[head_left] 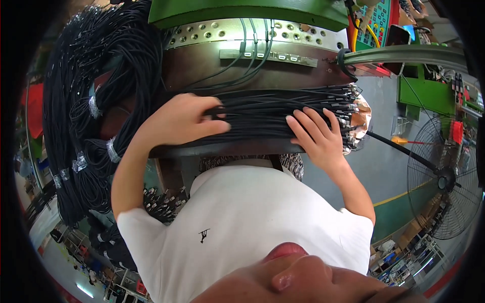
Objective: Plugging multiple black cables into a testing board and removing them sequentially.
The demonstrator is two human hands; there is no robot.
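Observation:
A thick layer of black cables lies lengthwise along the front of the dark worktable, its metal connectors gathered at the right end. My left hand, slightly blurred, is over the left part of these cables. Its thumb and forefinger are apart, with the other fingers partly hidden. Toward the connector end, my right hand rests on the cables with its fingers spread and extended. Behind the layer, a few cables run up to a metal strip fixture with several small sockets.
Large coiled bundles of black cable hang at the left, some tied with silvery wrap. A green machine overhangs the table's back. A grey arm crosses at upper right, above a black caged fan. More cables are below left.

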